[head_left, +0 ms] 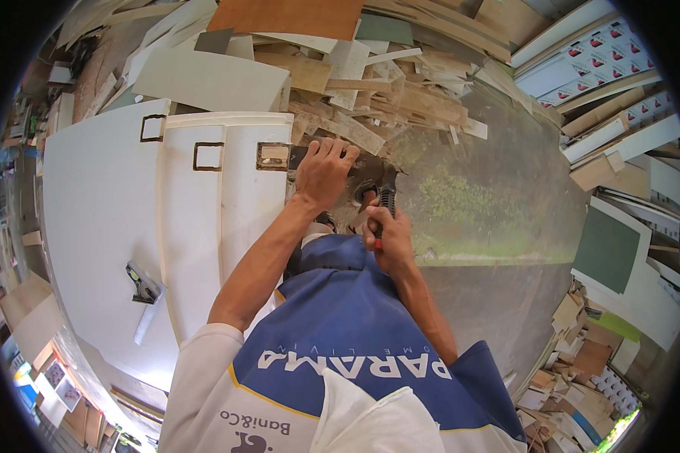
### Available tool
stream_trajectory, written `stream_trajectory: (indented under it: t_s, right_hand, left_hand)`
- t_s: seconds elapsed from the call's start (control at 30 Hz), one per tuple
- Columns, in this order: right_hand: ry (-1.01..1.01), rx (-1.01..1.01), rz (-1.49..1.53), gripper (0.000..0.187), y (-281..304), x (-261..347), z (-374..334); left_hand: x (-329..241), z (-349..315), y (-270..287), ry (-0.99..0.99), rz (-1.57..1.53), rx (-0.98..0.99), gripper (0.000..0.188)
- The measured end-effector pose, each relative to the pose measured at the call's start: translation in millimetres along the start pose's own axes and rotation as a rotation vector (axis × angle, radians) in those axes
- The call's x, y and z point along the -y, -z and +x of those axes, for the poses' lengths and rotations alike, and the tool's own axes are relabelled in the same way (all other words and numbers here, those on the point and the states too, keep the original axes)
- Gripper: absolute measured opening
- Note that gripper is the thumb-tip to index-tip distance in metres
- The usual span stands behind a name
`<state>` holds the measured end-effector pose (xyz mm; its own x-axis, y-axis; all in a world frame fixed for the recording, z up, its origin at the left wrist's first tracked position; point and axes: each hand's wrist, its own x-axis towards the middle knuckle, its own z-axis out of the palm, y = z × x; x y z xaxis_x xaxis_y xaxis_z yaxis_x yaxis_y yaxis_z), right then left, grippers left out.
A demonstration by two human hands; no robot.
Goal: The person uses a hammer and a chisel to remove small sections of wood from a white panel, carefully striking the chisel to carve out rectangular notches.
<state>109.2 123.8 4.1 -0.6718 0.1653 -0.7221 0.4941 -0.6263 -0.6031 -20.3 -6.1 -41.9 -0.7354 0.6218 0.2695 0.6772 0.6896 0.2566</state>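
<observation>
My left hand [325, 174] is closed over a dark, elongated piece [298, 156] at the edge of the nearest white panel [255, 200]. Beside it is a rectangular cutout [273, 156] with dark edges and a pale wood inside. My right hand [389, 234] wraps round the handle of a hammer-like tool [387, 198] with a black ribbed grip and a red end. The tool's dark head lies just right of my left hand; its exact kind is hard to make out. Two more white panels lie to the left, each with a dark-edged cutout [208, 156].
A combination square [143, 291] with a metal blade lies on the leftmost white panel [98, 219]. Wood offcuts [400, 98] are heaped beyond my hands. A grey, reflective surface [491, 204] is at right, with stacked boards [612, 249] and scraps [582, 377] beyond it.
</observation>
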Motion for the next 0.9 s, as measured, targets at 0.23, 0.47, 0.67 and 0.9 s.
stream_trajectory:
  t_s: [0.23, 0.47, 0.67, 0.9]
  right_hand:
    - [0.247, -0.422, 0.317, 0.015, 13.6, 3.3, 23.8]
    - [0.075, -0.086, 0.109, 0.011, -2.8, 13.4, 7.5]
    - [0.258, -0.232, 0.358, 0.010, 22.9, 16.4, 20.2]
    - [0.164, -0.105, -0.037, 0.013, -19.8, 0.6, 2.1]
  left_hand:
    - [-2.7, 1.9, 0.0, -0.003, -0.022, -0.006, 0.023]
    - [8.7, 1.6, 4.8, 0.161, 0.004, -0.016, 0.034]
    - [5.0, -0.1, 12.3, 0.139, -0.033, -0.050, 0.035]
    - [5.8, -1.2, 8.9, 0.134, -0.045, -0.056, 0.033]
